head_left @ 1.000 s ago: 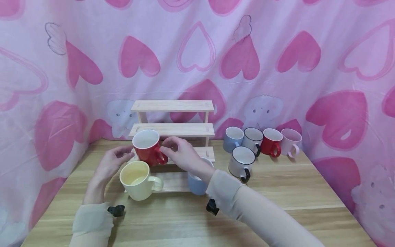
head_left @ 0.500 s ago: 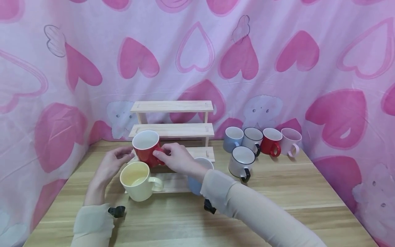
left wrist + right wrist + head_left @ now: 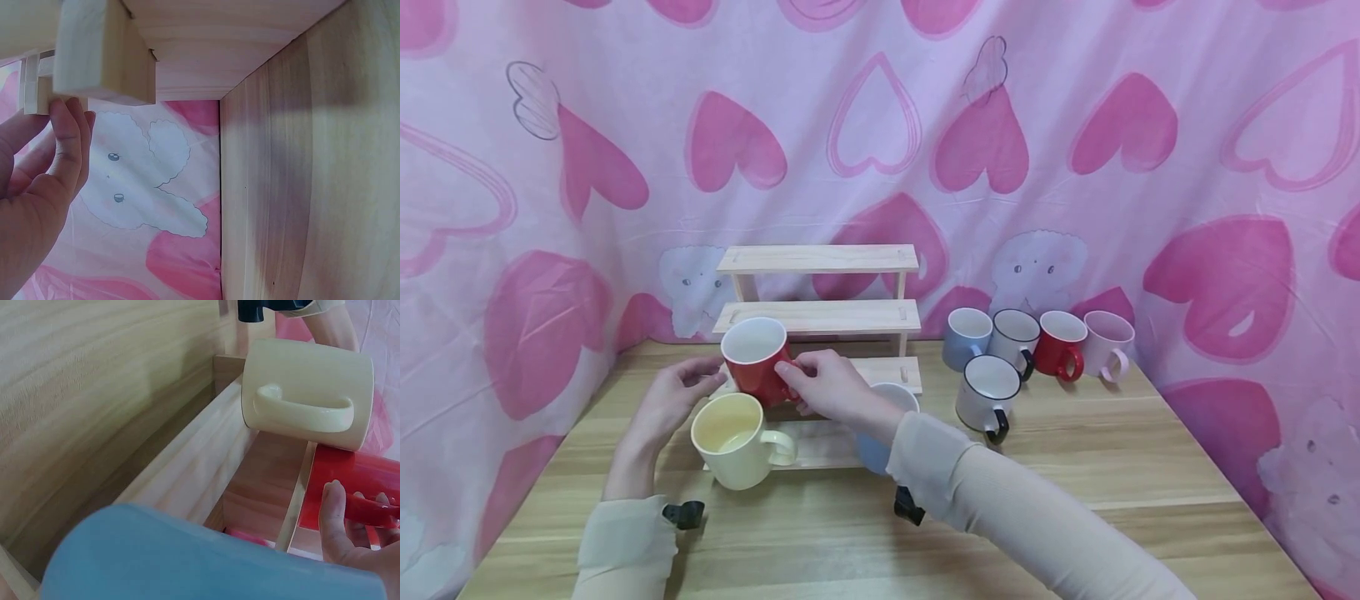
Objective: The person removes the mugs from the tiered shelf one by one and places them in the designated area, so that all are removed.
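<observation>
1. Pinching a red mug [image 3: 748, 377] by its handle [image 3: 369, 514] with the right hand [image 3: 831, 383]. Let go only when sure of a firm seat, then slide the fingers straight out of the loop without tugging.

2. Touching the left end of the second shelf [image 3: 887, 373] with the left hand [image 3: 666, 400], as seen from the left wrist; impossible to tell whether gripping or merely touching. Best used, most likely, to brace the wooden rack [image 3: 865, 312] against a nudge.

3. For the red mug: placed upright at the left end of that second shelf up, apparently with base on board. Check for overhang at the front edge and set square before releasing.

4. Mind the yellow mug [image 3: 730, 454], upright just in front on the lowest shelf [image 3: 820, 442]; too close to tell whether touching the red one. Avoid pulling forward.

5. Raise the right forearm a little before withdrawing, to spare the blue mug [image 3: 872, 457], partly hidden behind the wrist at the lowest shelf's right end.

6. Leave undisturbed, farther right on the table [image 3: 1075, 483], a cluster of five mugs, including a black-rimmed white mug [image 3: 985, 404] in front.
</observation>
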{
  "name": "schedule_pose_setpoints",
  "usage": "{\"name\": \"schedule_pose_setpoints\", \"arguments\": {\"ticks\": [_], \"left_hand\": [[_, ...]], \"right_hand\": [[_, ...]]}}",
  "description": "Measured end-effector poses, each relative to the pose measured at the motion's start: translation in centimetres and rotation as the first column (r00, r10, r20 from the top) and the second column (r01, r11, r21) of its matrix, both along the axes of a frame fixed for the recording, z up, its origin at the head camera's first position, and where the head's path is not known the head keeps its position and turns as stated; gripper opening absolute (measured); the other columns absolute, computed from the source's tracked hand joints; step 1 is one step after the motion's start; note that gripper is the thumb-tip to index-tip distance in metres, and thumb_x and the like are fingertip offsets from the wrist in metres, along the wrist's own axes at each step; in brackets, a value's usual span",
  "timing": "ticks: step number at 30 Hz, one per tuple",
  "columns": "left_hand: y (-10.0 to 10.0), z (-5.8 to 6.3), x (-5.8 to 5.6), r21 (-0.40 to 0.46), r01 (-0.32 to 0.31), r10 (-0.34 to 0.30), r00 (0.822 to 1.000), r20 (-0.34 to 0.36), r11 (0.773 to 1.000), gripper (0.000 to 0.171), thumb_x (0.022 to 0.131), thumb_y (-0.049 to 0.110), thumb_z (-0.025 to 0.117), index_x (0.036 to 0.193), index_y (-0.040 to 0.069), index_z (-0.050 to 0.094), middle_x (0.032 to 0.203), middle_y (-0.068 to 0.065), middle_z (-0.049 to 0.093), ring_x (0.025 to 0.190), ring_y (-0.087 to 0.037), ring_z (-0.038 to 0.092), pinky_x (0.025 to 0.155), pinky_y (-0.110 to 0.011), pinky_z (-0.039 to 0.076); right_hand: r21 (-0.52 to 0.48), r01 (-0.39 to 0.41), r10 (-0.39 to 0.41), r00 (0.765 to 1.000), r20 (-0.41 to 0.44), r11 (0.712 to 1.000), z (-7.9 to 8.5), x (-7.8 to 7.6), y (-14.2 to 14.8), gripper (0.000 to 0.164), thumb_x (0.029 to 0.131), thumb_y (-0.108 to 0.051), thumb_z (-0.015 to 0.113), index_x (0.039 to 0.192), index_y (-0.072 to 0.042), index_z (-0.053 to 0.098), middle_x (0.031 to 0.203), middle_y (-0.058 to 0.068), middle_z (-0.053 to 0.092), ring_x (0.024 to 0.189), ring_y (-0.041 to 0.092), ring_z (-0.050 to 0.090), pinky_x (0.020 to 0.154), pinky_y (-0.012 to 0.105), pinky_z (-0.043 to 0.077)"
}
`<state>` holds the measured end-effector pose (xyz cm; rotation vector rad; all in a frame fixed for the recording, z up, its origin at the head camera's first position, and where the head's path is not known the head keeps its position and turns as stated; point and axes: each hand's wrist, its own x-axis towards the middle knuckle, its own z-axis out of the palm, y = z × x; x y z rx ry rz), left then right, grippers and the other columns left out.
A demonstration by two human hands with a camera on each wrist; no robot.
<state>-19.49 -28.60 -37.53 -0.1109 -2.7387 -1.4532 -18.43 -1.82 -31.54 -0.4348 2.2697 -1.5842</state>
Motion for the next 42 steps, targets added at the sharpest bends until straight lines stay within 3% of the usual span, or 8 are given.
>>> {"name": "schedule_pose_setpoints", "arguments": {"ticks": [9,12,16,21,26,32,36,42], "left_hand": [[0.0,0.1,0.2,-0.017,-0.003,0.003,1.0,0.022,1.0,0.055,0.098,0.034,0.06,0.139,-0.002,0.05,0.129,-0.023,0.058,0.116,-0.034,0.055,0.094,-0.043,0.046],[0.0,0.2,0.1,-0.013,0.003,-0.003,1.0,0.013,1.0,0.055,0.099,0.033,0.06,0.139,-0.004,0.05,0.131,-0.025,0.057,0.117,-0.036,0.054,0.096,-0.048,0.045],[-0.1,0.2,0.1,-0.01,-0.001,0.001,1.0,0.005,1.0,0.055,0.098,0.032,0.061,0.138,-0.005,0.05,0.131,-0.025,0.056,0.119,-0.037,0.054,0.096,-0.047,0.046],[-0.1,0.0,0.0,-0.003,-0.003,0.003,1.0,0.0,1.0,0.054,0.098,0.032,0.062,0.136,-0.004,0.052,0.129,-0.024,0.058,0.117,-0.035,0.055,0.093,-0.037,0.047],[-0.1,-0.1,0.0,0.008,0.0,0.0,1.0,-0.012,1.0,0.051,0.098,0.028,0.062,0.134,-0.006,0.053,0.127,-0.025,0.059,0.115,-0.034,0.056,0.087,-0.022,0.046],[0.1,-0.1,0.0,0.006,-0.007,0.008,1.0,-0.009,1.0,0.052,0.098,0.031,0.062,0.134,-0.005,0.053,0.127,-0.024,0.059,0.115,-0.034,0.056,0.093,-0.036,0.046],[0.2,-0.3,0.0,0.011,-0.007,0.007,1.0,-0.009,1.0,0.051,0.098,0.03,0.062,0.134,-0.006,0.054,0.126,-0.024,0.06,0.113,-0.033,0.056,0.092,-0.036,0.047],[-0.2,-0.3,0.0,0.002,-0.011,0.011,1.0,-0.022,1.0,0.051,0.098,0.03,0.062,0.133,-0.006,0.054,0.126,-0.024,0.06,0.114,-0.035,0.056,0.095,-0.045,0.044]], "right_hand": [[-0.037,0.065,-0.064,0.998,0.021,0.997,0.0,0.4,-0.1,0.024,0.097,-0.034,0.063,0.096,-0.011,0.071,0.088,0.016,0.065,0.079,0.026,0.064,0.072,0.033,0.057],[-0.018,0.078,-0.079,0.997,-0.01,0.997,0.3,0.6,0.0,0.026,0.097,-0.035,0.062,0.093,-0.01,0.071,0.083,0.014,0.065,0.074,0.026,0.063,0.067,0.031,0.055],[0.013,0.095,-0.093,0.99,-0.109,0.995,0.9,0.8,0.1,0.028,0.097,-0.037,0.062,0.091,-0.01,0.071,0.077,0.01,0.066,0.071,0.027,0.064,0.059,0.028,0.05],[0.009,0.11,-0.106,0.976,-0.188,0.994,2.2,1.6,1.2,0.025,0.096,-0.038,0.063,0.094,-0.014,0.072,0.075,0.001,0.065,0.072,0.024,0.064,0.059,0.03,0.051],[-0.017,0.109,-0.11,0.968,-0.225,0.994,3.6,3.0,3.1,0.024,0.097,-0.036,0.062,0.098,-0.015,0.072,0.077,0.0,0.067,0.069,0.017,0.063,0.061,0.032,0.053],[-0.112,0.121,-0.144,0.962,-0.233,0.986,4.7,4.4,6.5,0.022,0.097,-0.027,0.063,0.104,-0.009,0.073,0.093,0.007,0.07,0.076,0.027,0.067,0.071,0.036,0.056],[-0.141,0.158,-0.187,0.957,-0.221,0.977,5.5,5.1,9.7,0.024,0.099,-0.027,0.061,0.112,-0.01,0.071,0.103,0.008,0.07,0.083,0.029,0.067,0.076,0.036,0.056],[-0.178,0.277,-0.317,0.911,-0.263,0.944,5.5,5.4,13.9,0.029,0.1,-0.025,0.059,0.111,-0.001,0.069,0.099,0.016,0.068,0.084,0.033,0.066,0.077,0.033,0.056]]}}
